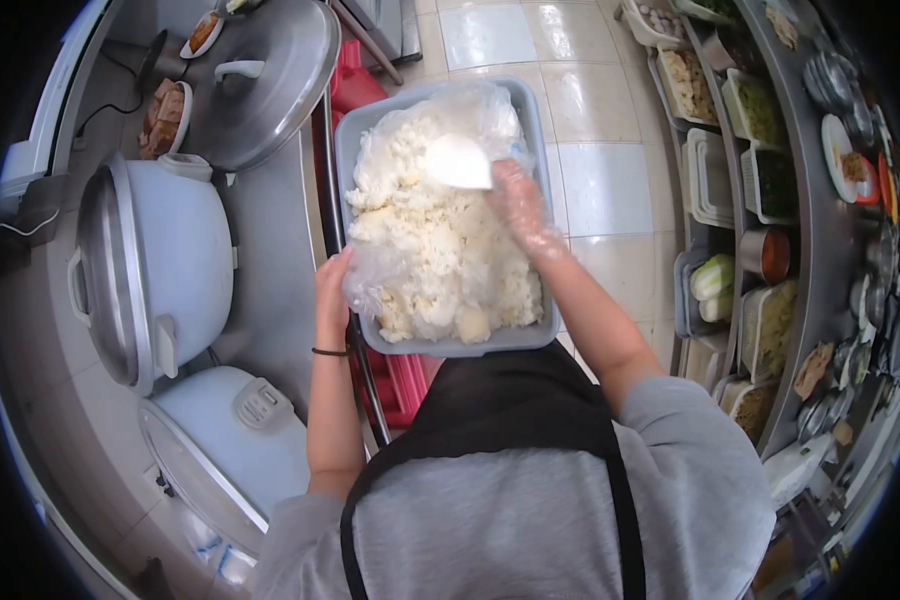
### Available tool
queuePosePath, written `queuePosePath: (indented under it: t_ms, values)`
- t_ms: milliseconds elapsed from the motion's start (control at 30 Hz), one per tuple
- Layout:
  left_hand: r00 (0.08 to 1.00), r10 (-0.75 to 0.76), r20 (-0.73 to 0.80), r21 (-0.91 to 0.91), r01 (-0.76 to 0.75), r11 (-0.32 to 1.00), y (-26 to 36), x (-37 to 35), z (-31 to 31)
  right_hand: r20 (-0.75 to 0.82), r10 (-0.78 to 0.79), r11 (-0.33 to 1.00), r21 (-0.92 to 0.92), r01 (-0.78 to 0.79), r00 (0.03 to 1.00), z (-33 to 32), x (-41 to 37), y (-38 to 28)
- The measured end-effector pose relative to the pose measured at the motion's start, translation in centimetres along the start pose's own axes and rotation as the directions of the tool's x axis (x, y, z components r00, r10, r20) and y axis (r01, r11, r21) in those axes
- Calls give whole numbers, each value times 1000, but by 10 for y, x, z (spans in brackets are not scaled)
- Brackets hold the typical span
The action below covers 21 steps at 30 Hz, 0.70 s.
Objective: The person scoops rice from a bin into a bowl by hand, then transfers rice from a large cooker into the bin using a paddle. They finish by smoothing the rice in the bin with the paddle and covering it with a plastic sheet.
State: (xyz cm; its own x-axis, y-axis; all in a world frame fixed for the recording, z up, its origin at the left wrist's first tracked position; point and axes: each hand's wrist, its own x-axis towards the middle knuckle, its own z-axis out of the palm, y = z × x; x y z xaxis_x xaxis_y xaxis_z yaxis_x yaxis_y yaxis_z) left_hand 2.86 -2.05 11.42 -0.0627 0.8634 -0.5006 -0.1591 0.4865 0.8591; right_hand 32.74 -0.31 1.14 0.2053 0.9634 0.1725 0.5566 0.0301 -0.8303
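In front of me a grey-blue plastic tub (548, 240) holds a mass of white cooked rice (430, 240), partly wrapped in a clear plastic bag (480, 108). My right hand (520, 205), in a clear plastic glove, grips a white rice paddle (458, 162) over the far half of the rice. The paddle's handle is hidden in that hand. At the tub's left side my left hand (332, 292) is closed on the rim, beside a bunched part of the bag; some of its fingers are out of sight.
Left of me are a large rice cooker (185, 260), a second cooker (225, 430) and a big metal lid (260, 110) on a steel counter (280, 240). Pink-red plastic crates (400, 390) sit below the tub. On the right, shelves hold food containers (710, 180) and a metal pot (765, 255).
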Motion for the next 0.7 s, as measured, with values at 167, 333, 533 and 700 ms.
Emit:
queuePosePath:
  t_ms: [167,333,533,700]
  values:
    - [839,426,339,548,-544,635,-16,-6,23,337,33,874,447,-190,941,-9,-31,-113]
    - [912,246,328,483,-385,786,-31,-3,56,373,-22,811,550,-202,928,13,-40,-109]
    - [931,-120,346,-94,161,982,-35,18,65,540,106,881,339,-331,835,-8,-27,-86]
    - [866,-122,486,233,6,972,-3,54,47,263,362,891,184,-415,895,-5,-16,-9]
